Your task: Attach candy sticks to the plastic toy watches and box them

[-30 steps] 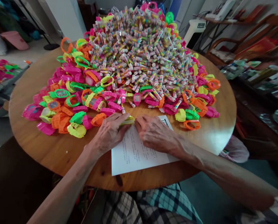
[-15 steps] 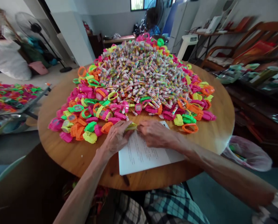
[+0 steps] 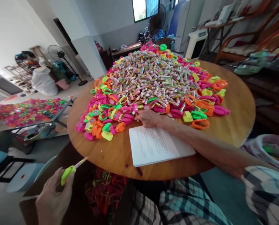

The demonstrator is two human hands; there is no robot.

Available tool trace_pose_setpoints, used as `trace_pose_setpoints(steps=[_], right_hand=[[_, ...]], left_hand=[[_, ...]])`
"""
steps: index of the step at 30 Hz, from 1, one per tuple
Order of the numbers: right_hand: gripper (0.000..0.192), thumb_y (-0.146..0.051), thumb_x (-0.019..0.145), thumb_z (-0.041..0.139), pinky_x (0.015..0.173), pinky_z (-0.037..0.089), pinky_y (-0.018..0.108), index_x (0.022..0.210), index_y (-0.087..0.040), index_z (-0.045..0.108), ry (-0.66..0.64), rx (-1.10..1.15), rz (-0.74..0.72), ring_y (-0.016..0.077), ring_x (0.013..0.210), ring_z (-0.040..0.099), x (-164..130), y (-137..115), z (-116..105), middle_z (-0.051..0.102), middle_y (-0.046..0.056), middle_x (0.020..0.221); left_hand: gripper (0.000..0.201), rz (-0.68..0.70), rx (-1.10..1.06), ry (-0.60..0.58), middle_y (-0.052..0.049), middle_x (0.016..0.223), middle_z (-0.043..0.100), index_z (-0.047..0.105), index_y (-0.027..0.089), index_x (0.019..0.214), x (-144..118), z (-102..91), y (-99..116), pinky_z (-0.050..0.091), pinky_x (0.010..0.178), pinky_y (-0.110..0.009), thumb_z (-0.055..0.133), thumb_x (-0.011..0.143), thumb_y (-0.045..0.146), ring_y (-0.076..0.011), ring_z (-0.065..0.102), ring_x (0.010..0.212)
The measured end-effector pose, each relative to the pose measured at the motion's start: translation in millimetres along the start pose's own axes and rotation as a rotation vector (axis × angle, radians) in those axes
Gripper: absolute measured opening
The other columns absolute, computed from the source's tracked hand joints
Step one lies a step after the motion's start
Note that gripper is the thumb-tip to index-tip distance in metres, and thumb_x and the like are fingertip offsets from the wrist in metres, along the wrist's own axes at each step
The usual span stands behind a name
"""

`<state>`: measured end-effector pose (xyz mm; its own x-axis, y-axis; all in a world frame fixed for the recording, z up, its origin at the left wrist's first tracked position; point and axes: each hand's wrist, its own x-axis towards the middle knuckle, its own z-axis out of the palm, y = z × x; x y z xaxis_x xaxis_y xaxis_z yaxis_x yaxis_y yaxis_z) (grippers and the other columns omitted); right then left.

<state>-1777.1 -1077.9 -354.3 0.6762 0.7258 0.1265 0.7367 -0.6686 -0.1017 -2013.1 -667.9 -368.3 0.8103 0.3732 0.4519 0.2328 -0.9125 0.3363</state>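
Yellow-green toy watch (image 3: 68,174) (candy tube fitted): now carried off the round table (image 3: 233,125) to lower left, pinched in left hand (image 3: 52,200). Right hand (image 3: 149,118) laid flat, holding nothing, at pile of toy watches (image 3: 106,125), centre, above paper sheet (image 3: 158,145).

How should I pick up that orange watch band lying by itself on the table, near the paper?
The orange band lies flat as an open loop on bare wood, slightly apart from the pile. Probably best to come from above on its near side, slip a finger through the hole and pinch the thin rim. The right hand rests nearest it.
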Motion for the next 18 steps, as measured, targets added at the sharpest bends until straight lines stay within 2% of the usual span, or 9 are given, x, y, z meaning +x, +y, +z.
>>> trace_pose_setpoints(steps=[2,4,7,9,11,13,16,18], right_hand=[[0.032,0.001,0.082,0.052,0.07,0.03,0.031,0.1,-0.012,0.076,-0.017,-0.047,0.002,0.0161,0.086,0.055,0,-3,-1,0.071,0.011,0.1],[0.032,-0.002,0.085,0.049,0.068,0.028,0.032,0.099,-0.01,0.076,-0.026,-0.087,0.005,0.0137,0.081,0.054,-3,-6,-5,0.071,0.011,0.101],[0.036,-0.007,0.091,0.04,0.067,0.027,0.034,0.099,-0.008,0.075,0.003,-0.151,0.022,0.0105,0.077,0.054,-10,-11,-12,0.069,0.009,0.101],[0.033,-0.007,0.091,0.043,0.068,0.029,0.033,0.102,-0.009,0.075,0.023,-0.156,0.035,0.0132,0.082,0.055,-19,-16,-18,0.069,0.011,0.102],[0.03,-0.005,0.089,0.05,0.069,0.033,0.032,0.107,-0.01,0.074,0.032,-0.121,0.058,0.0176,0.087,0.057,-32,-22,-23,0.07,0.014,0.105],[0.03,-0.005,0.091,0.049,0.071,0.035,0.033,0.108,-0.009,0.073,0.056,-0.093,0.112,0.0201,0.09,0.058,-48,-31,-28,0.07,0.015,0.104],[0.026,-0.011,0.095,0.049,0.072,0.035,0.034,0.105,-0.009,0.073,0.054,-0.095,0.183,0.0219,0.089,0.059,-74,-47,-33,0.072,0.014,0.101],[0.024,-0.014,0.097,0.05,0.072,0.034,0.034,0.102,-0.011,0.073,0.019,-0.106,0.188,0.0222,0.089,0.06,-87,-55,-34,0.072,0.014,0.1]], left_hand=[[0.043,0.081,0.033,0.031,-0.017,0.127,0.069,0.067,0.019,0.126,-6,6.3,-10,0.059,0.096,-0.057,0.064,0.095,0.049,-0.0377,0.072,0.106],[0.037,0.216,-0.005,0.091,-0.017,0.131,0.067,0.067,0.021,0.126,-6,11.3,1,0.055,0.104,-0.056,0.065,0.096,0.042,-0.0362,0.069,0.114],[0.032,0.402,-0.081,0.112,-0.014,0.128,0.069,0.068,0.023,0.125,7,17.9,44,0.05,0.11,-0.053,0.065,0.097,0.036,-0.0336,0.065,0.119],[0.032,0.48,-0.101,0.083,-0.016,0.126,0.069,0.07,0.02,0.124,23,24.7,80,0.05,0.109,-0.053,0.063,0.098,0.037,-0.0346,0.063,0.12],[0.031,0.547,-0.088,0.024,-0.015,0.125,0.07,0.07,0.02,0.121,42,35.4,116,0.049,0.107,-0.054,0.06,0.099,0.038,-0.0356,0.06,0.121],[0.027,0.619,-0.069,-0.063,-0.015,0.123,0.071,0.071,0.02,0.117,61,50.9,147,0.048,0.106,-0.055,0.059,0.099,0.035,-0.0363,0.058,0.122],[0.017,0.684,-0.06,-0.182,-0.016,0.109,0.073,0.073,0.019,0.096,86,80.2,180,0.046,0.105,-0.06,0.062,0.095,0.033,-0.0388,0.06,0.117],[0.021,0.684,-0.112,-0.226,-0.015,0.097,0.073,0.069,0.02,0.081,98,98.2,192,0.044,0.105,-0.062,0.063,0.094,0.035,-0.039,0.062,0.113]])
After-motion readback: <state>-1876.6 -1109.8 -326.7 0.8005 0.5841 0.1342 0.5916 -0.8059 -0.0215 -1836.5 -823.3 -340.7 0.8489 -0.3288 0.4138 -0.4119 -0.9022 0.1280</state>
